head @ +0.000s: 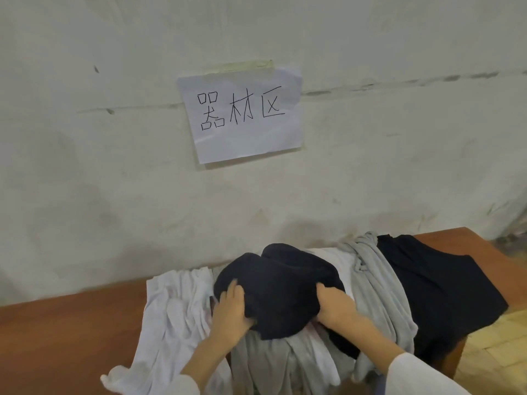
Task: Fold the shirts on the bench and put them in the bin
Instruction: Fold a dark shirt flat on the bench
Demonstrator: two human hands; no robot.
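I have both hands on the bunched navy shirt (279, 280). My left hand (231, 312) grips its left edge with the fingers over the cloth, and my right hand (336, 309) pinches its right edge, thumb on top. The shirt sits on a heap on the wooden bench (57, 337). A white shirt (176, 309) lies just left of my grip, and a grey shirt (373, 280) and a black shirt (436, 280) lie to its right.

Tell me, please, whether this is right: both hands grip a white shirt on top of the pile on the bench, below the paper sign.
Not quite: the head view shows the left hand and right hand gripping a dark shirt, not a white one. It does lie on top of the pile on the bench, below the paper sign.
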